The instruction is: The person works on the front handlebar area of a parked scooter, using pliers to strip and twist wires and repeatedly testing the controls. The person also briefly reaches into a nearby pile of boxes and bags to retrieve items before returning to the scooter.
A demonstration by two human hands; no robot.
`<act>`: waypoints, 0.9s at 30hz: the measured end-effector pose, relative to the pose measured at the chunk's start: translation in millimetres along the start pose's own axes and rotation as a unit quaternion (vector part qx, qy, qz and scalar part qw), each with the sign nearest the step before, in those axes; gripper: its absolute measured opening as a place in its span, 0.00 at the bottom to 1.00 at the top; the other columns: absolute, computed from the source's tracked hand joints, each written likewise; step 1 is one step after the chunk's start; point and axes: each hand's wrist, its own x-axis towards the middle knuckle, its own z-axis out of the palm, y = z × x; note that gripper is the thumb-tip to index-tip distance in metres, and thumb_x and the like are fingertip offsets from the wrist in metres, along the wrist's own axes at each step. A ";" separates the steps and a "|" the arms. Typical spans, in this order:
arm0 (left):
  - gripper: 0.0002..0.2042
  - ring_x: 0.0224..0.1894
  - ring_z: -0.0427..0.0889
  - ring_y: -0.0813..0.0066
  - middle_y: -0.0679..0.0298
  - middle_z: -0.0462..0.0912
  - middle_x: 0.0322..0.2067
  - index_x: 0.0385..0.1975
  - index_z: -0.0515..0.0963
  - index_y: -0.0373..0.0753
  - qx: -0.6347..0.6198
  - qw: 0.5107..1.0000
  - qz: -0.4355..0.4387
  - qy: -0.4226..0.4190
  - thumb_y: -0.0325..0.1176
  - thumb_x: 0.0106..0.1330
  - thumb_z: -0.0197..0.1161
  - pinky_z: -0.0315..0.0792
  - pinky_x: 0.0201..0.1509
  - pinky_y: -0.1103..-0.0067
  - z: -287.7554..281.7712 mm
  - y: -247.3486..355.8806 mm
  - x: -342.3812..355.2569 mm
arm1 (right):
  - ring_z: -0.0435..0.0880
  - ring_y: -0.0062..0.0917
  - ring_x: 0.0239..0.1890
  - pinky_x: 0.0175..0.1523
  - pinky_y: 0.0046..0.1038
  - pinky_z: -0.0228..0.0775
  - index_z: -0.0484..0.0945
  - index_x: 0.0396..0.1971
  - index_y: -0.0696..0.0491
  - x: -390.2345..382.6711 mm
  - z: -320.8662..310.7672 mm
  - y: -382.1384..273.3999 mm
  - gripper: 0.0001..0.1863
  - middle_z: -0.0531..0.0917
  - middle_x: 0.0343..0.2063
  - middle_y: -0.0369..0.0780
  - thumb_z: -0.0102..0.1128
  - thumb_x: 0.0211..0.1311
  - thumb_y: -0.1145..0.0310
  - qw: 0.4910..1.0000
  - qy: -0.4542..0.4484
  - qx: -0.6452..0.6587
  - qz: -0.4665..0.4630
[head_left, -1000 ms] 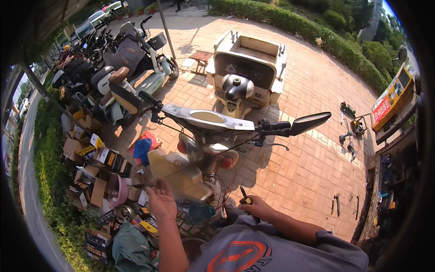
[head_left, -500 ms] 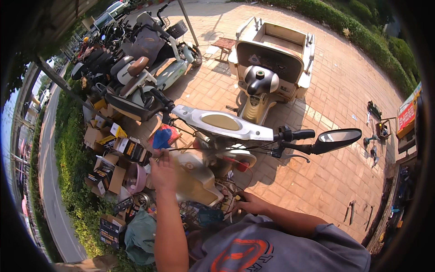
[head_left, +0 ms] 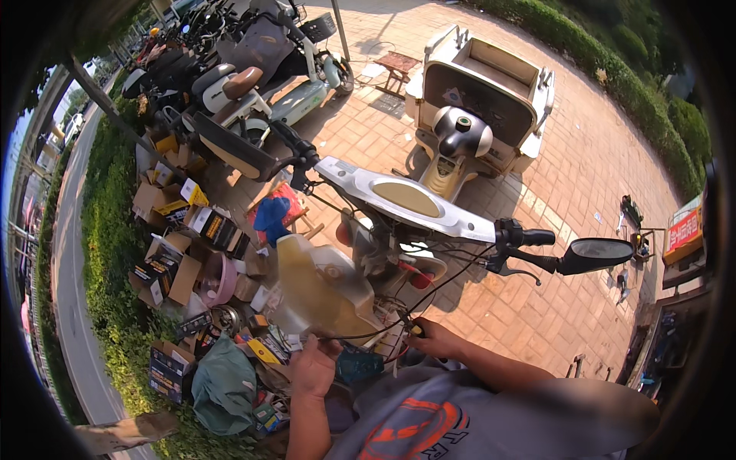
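A scooter stands in front of me with its wiring (head_left: 399, 268) exposed under the white handlebar cover (head_left: 406, 201). A cream front panel (head_left: 322, 287) hangs tilted off its left side. My left hand (head_left: 313, 366) is at the panel's lower edge, fingers curled against it. My right hand (head_left: 435, 339) is closed around a small tool with a dark and yellow handle (head_left: 415, 330), its tip in among the wires below the handlebar. The right grip and black mirror (head_left: 602, 254) stick out to the right.
Several open cardboard boxes and parts (head_left: 180, 245) litter the ground on the left beside a hedge. More scooters (head_left: 253, 73) are parked at the back left. A cream three-wheeled cart (head_left: 491, 84) stands behind on the brick paving. Tools (head_left: 632, 211) lie at the far right.
My left hand has dropped from the top of the cream panel to its lower edge. My right hand stayed among the wires. The view has tipped closer to the scooter.
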 end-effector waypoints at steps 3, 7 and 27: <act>0.11 0.40 0.79 0.65 0.57 0.79 0.41 0.46 0.73 0.35 -0.036 0.998 0.036 0.031 0.30 0.66 0.55 0.74 0.49 0.69 3.9 -0.6 -3.4 | 0.81 0.34 0.39 0.45 0.33 0.71 0.72 0.48 0.60 7.6 0.6 18.5 0.24 0.81 0.37 0.49 0.60 0.57 0.59 0.993 -0.041 -0.094 -0.062; 0.10 0.41 0.78 0.66 0.59 0.78 0.42 0.44 0.74 0.38 -0.055 0.996 0.059 0.049 0.33 0.66 0.56 0.73 0.50 0.70 -7.3 9.2 -5.0 | 0.81 0.42 0.39 0.44 0.38 0.72 0.72 0.45 0.59 7.5 2.4 16.0 0.20 0.80 0.38 0.51 0.58 0.54 0.64 0.970 -0.060 -0.205 -0.113; 0.14 0.56 0.71 0.59 0.56 0.80 0.43 0.42 0.78 0.40 0.880 0.414 0.208 -0.108 0.36 0.57 0.60 0.61 0.63 0.65 95.6 -11.4 151.2 | 0.79 0.30 0.36 0.42 0.31 0.72 0.70 0.47 0.60 59.8 12.6 48.2 0.21 0.80 0.31 0.43 0.60 0.51 0.72 0.972 0.095 0.011 -0.215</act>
